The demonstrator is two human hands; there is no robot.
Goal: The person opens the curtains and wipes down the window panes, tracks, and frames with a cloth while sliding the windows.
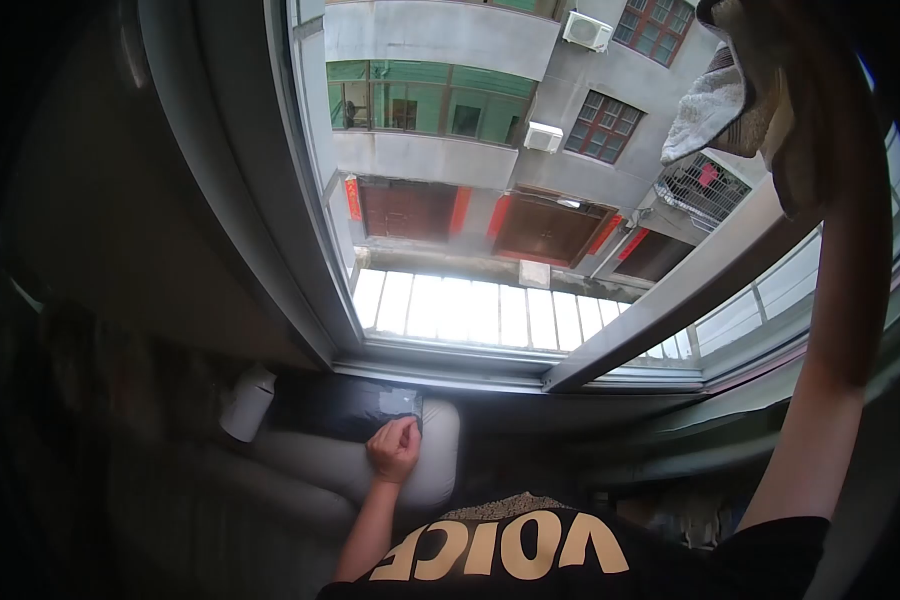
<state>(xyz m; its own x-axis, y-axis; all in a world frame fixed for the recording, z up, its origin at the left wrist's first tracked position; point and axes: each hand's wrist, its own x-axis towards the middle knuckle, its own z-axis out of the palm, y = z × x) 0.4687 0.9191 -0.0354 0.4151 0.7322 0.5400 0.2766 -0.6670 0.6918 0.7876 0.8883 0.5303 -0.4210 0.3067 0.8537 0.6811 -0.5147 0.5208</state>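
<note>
My right arm reaches up at the right, and my right hand (pixel 798 165) is in shadow near the top of the window. It is closed around a bunched cloth (pixel 715 110), white and fluffy on one side and striped brown on the other. Part of the cloth and most of my fingers blend into the dark. Low in the middle, my left hand (pixel 393 450) is closed with its fingers curled, and whatever may be in them is hidden. It rests by a pale grey rounded surface (pixel 438 460), beside a dark item (pixel 355 408) with a shiny patch.
The window frame (pixel 315 250) stands on the left, and a slanted sash bar (pixel 660 300) crosses on the right above the sill track (pixel 460 370). A white object (pixel 247 404) sits at lower left. Outside is a grey building (pixel 420 155) with air-conditioner boxes.
</note>
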